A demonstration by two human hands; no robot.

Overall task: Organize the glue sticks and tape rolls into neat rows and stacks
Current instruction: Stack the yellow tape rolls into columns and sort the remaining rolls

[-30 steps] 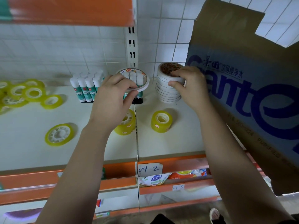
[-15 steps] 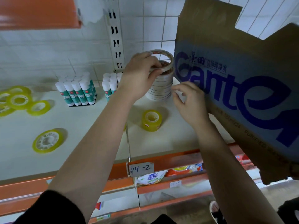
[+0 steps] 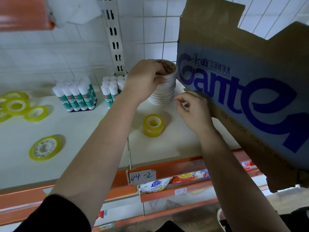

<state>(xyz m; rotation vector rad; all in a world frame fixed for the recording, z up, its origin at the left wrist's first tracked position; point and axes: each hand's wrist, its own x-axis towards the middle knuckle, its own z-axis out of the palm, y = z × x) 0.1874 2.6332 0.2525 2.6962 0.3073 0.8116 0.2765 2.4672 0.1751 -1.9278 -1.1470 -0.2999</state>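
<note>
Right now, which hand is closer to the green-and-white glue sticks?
Left. Left hand grips the stack of white tape rolls beside the glue sticks; right hand is beyond it.

2 bare forearms reach toward the far side. The left hand (image 3: 143, 79) curls its fingers over the top of the tape stack (image 3: 164, 92), gripping it. The right hand (image 3: 192, 113) hangs nearer and to the right, fingers curled, perhaps pinching something.

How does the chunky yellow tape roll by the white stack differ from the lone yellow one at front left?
The chunky roll is tall with a narrow core; the lone roll is thin with a big white spoked core. The chunky roll sits right of the shelf seam, the lone roll left of it. Both yellow, lying flat.
</note>
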